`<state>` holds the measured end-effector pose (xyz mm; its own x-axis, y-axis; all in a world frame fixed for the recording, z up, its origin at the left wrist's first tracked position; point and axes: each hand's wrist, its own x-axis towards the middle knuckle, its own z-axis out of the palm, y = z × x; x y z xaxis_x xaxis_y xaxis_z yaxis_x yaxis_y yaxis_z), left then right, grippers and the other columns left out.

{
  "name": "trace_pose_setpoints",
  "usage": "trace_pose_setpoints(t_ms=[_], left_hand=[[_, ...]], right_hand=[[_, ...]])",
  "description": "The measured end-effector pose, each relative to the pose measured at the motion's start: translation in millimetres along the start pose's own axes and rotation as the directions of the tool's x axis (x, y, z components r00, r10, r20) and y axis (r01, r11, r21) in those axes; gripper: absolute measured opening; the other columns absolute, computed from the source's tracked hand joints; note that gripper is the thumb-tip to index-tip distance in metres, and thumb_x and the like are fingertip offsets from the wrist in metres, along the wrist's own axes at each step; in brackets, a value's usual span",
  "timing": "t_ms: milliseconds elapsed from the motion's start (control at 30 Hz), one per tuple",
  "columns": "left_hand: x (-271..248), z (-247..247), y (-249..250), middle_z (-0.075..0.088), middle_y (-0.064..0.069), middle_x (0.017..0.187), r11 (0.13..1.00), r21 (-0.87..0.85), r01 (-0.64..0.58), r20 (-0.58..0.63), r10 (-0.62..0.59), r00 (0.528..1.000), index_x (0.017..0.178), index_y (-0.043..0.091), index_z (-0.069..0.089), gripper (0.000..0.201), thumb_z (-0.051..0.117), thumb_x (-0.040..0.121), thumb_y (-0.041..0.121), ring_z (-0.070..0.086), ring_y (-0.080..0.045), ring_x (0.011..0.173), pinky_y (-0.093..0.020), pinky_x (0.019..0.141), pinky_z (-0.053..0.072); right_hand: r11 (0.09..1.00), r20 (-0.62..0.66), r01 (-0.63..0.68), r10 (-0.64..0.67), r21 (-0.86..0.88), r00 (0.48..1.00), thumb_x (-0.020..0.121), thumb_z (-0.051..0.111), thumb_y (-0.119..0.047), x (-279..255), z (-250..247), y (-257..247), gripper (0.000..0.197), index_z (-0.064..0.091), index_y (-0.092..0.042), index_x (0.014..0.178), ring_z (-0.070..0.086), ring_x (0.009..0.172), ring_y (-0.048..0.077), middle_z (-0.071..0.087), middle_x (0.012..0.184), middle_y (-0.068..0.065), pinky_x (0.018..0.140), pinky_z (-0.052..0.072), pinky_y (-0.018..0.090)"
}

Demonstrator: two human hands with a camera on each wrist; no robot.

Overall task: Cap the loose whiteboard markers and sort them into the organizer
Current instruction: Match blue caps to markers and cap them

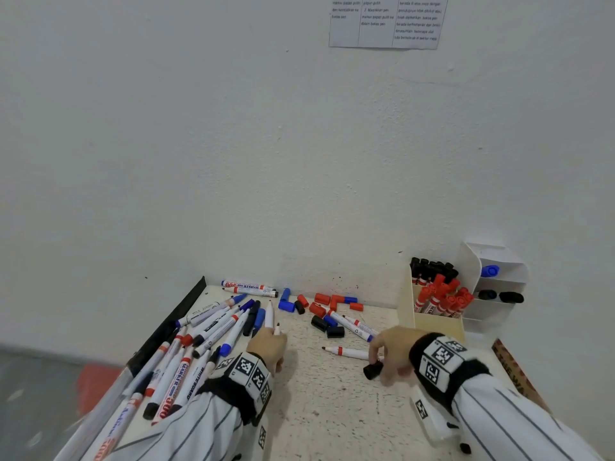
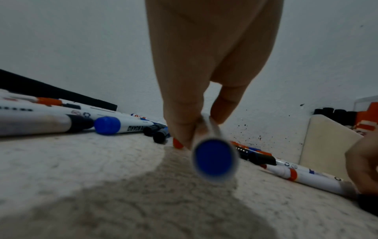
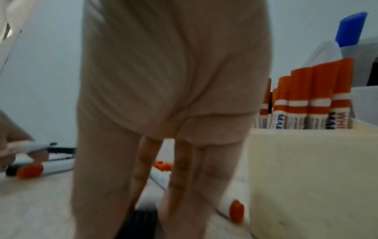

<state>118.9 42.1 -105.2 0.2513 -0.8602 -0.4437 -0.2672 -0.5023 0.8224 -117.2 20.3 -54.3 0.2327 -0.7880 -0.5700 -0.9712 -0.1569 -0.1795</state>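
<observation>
The task is looking partly done. In the cream organizer (image 1: 432,322) at the right, a bunch of red-capped markers (image 1: 444,299) is already standing, about eight as far as I can count, and behind them a row of black-capped markers (image 1: 429,266), perhaps five; the exact number is hard to tell. In the white shelf unit (image 1: 499,281) beside it, one blue cap end and two black ones are showing.

Much is still waiting. On the left of the bench (image 1: 332,410) a pile of loose markers (image 1: 199,341) is lying, roughly fifteen or more, many of them without caps. Near the wall two more markers are lying side by side. In the middle, loose caps (image 1: 319,309) are scattered: about seven red, four blue and three black. Three more uncapped markers are lying near the right hand.

The left hand (image 1: 268,346) is pinching one white marker (image 1: 270,316) with a blue end (image 2: 213,159), lifted a little over the bench. The right hand (image 1: 389,352) is gripping a black cap (image 1: 372,371) with curled fingers, low over the bench. I judge that capping is the step in hand.
</observation>
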Motion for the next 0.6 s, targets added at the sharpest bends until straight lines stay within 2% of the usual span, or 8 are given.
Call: trace_pose_setpoints(t_ms=[100, 167, 233, 300, 400, 467, 533, 600], left_hand=[[1.3, -4.4, -7.3, 0.057, -0.011, 0.118, 0.989, 0.130, -0.072, 0.005, 0.072, 0.997, 0.140, 0.011, 0.038, 0.046, 0.046, 0.094, 0.012, 0.055, -0.011, 0.060, -0.020, 0.054, 0.049], [1.0, -3.7, -11.5, 0.054, -0.009, 0.129, 0.981, 0.159, -0.108, -0.019, 0.112, 0.994, 0.138, 0.015, 0.042, 0.045, 0.049, 0.094, 0.015, 0.056, -0.008, 0.059, -0.016, 0.047, 0.047], [-1.0, -0.9, -15.3, 0.057, -0.008, 0.122, 0.984, 0.144, -0.108, -0.045, 0.115, 0.992, 0.136, 0.017, 0.045, 0.041, 0.050, 0.095, 0.019, 0.055, -0.007, 0.056, -0.014, 0.041, 0.044], [-0.9, 1.7, -19.3, 0.060, -0.006, 0.113, 0.988, 0.110, -0.107, -0.063, 0.114, 0.991, 0.133, 0.016, 0.046, 0.039, 0.050, 0.095, 0.021, 0.055, -0.009, 0.057, -0.016, 0.045, 0.047], [0.6, 4.9, -21.8, 0.059, -0.006, 0.117, 0.990, 0.063, -0.124, -0.088, 0.129, 0.988, 0.131, 0.016, 0.048, 0.040, 0.053, 0.093, 0.027, 0.061, -0.015, 0.074, -0.028, 0.070, 0.056], [1.5, 5.6, -22.3, 0.058, -0.007, 0.119, 0.992, 0.063, -0.109, -0.106, 0.115, 0.988, 0.130, 0.015, 0.049, 0.039, 0.054, 0.093, 0.025, 0.064, -0.021, 0.086, -0.035, 0.084, 0.056], [3.0, 5.7, -23.3, 0.058, -0.008, 0.118, 0.995, 0.059, -0.084, -0.119, 0.091, 0.989, 0.129, 0.013, 0.049, 0.037, 0.051, 0.094, 0.022, 0.063, -0.018, 0.078, -0.031, 0.077, 0.057], [4.3, 5.4, -24.9, 0.060, -0.009, 0.115, 0.996, 0.049, -0.079, -0.119, 0.084, 0.989, 0.129, 0.014, 0.048, 0.035, 0.049, 0.095, 0.020, 0.056, -0.012, 0.062, -0.021, 0.057, 0.053]], right_hand=[[0.996, -0.152, 0.075, -0.083, -0.055, 0.985, 0.073, 0.074, -0.021, 13.9, 18.5, 5.1, 0.023, 0.058, -0.032, 0.085, 0.048, 0.075, 0.007, 0.045, 0.083, -0.014, 0.064, 0.044, 0.018], [0.994, -0.226, 0.108, -0.105, 0.003, 0.969, 0.078, 0.071, -0.030, 21.0, 24.1, 6.6, 0.016, 0.057, -0.030, 0.083, 0.045, 0.074, 0.004, 0.046, 0.084, -0.013, 0.061, 0.039, 0.016], [0.990, -0.266, 0.124, -0.100, 0.073, 0.959, 0.081, 0.067, -0.034, 27.1, 25.8, 6.8, 0.013, 0.056, -0.028, 0.083, 0.046, 0.077, 0.006, 0.048, 0.087, -0.010, 0.061, 0.037, 0.015], [0.976, -0.361, 0.143, -0.077, 0.163, 0.930, 0.084, 0.065, -0.031, 32.9, 25.5, 6.2, 0.012, 0.055, -0.027, 0.078, 0.047, 0.075, 0.006, 0.050, 0.084, -0.010, 0.059, 0.035, 0.014], [0.943, -0.519, 0.171, 0.002, 0.285, 0.855, 0.085, 0.064, -0.024, 42.5, 25.6, 6.4, 0.009, 0.057, -0.020, 0.080, 0.046, 0.066, 0.006, 0.050, 0.075, -0.007, 0.053, 0.032, 0.016], [0.940, -0.567, 0.159, 0.043, 0.301, 0.823, 0.086, 0.062, -0.020, 48.3, 26.9, 6.5, 0.004, 0.058, -0.018, 0.085, 0.047, 0.067, 0.009, 0.051, 0.078, -0.003, 0.053, 0.032, 0.014], [0.945, -0.575, 0.139, 0.061, 0.298, 0.816, 0.087, 0.059, -0.014, 54.1, 28.6, 7.5, 0.004, 0.057, -0.018, 0.086, 0.050, 0.074, 0.013, 0.054, 0.086, 0.001, 0.060, 0.039, 0.016], [0.959, -0.560, 0.112, 0.056, 0.261, 0.827, 0.086, 0.058, -0.011, 59.7, 30.2, 7.9, 0.007, 0.056, -0.018, 0.086, 0.050, 0.081, 0.015, 0.054, 0.091, 0.002, 0.071, 0.042, 0.021]])
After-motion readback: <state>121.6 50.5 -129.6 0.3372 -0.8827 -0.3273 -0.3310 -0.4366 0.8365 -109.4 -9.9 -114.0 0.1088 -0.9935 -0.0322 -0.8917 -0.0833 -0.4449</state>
